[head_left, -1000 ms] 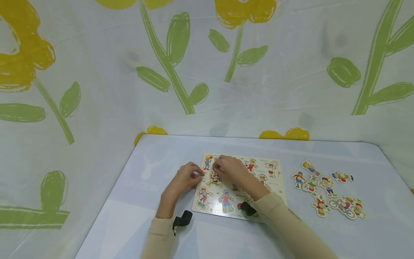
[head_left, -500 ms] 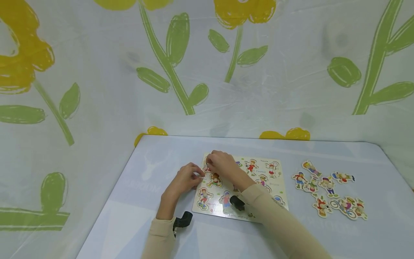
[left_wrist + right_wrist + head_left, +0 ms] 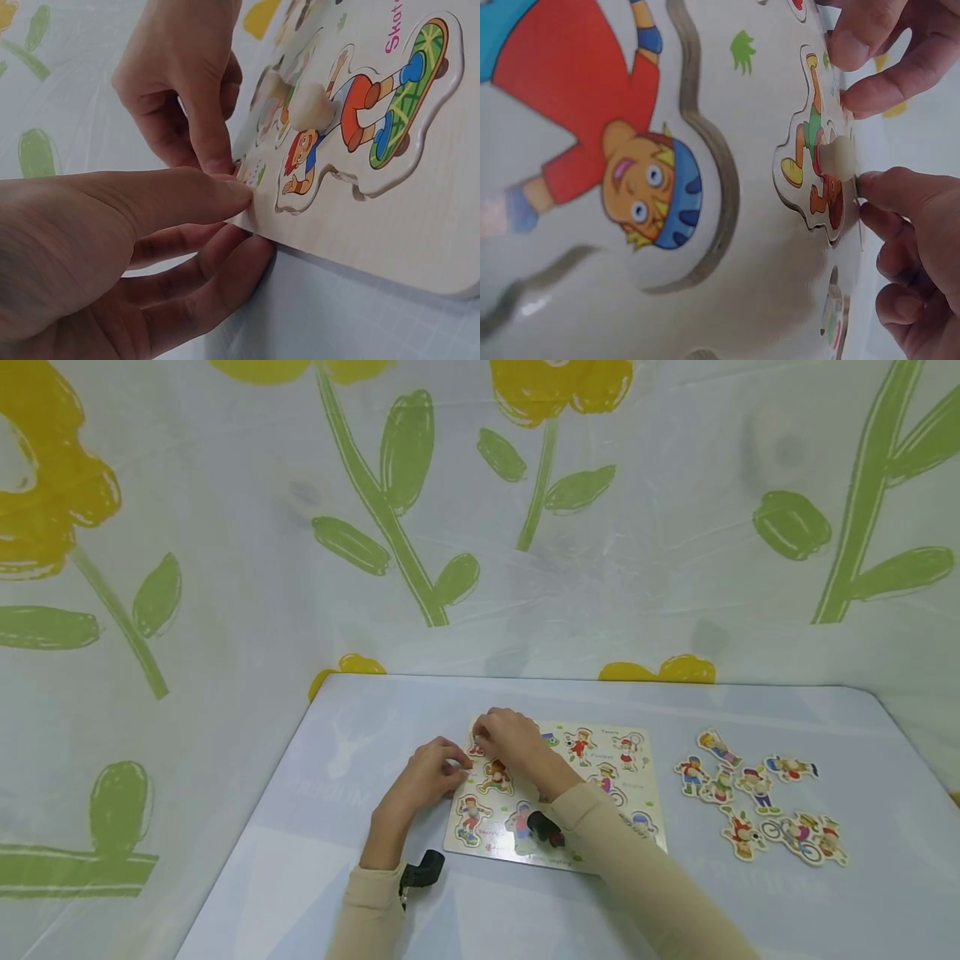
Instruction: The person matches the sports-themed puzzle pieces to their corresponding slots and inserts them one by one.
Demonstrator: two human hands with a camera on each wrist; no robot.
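Note:
A pale puzzle board (image 3: 649, 802) lies on the table under both hands. My left hand (image 3: 426, 775) grips its left edge; in the left wrist view the thumb (image 3: 214, 196) is on top and the fingers are underneath. My right hand (image 3: 517, 742) pinches a small puzzle piece at the board's upper left corner. That piece is mostly hidden, with a bit of red showing below the fingertips. Just below sits a running-child piece (image 3: 810, 150) with a round knob. Nearer the front edge is a skateboarder piece (image 3: 356, 112), also knobbed, in its recess.
Several loose figure pieces (image 3: 757, 789) lie on the table (image 3: 750, 918) to the right of the board, some overlapping. A helmeted figure (image 3: 656, 187) is printed in an outlined recess. Flower-patterned sheeting (image 3: 570, 593) hangs behind the table.
My right hand has moved left and slightly away, from beside the upper left figure to over it, carrying the puzzle piece. My left hand has stayed at the board's edge.

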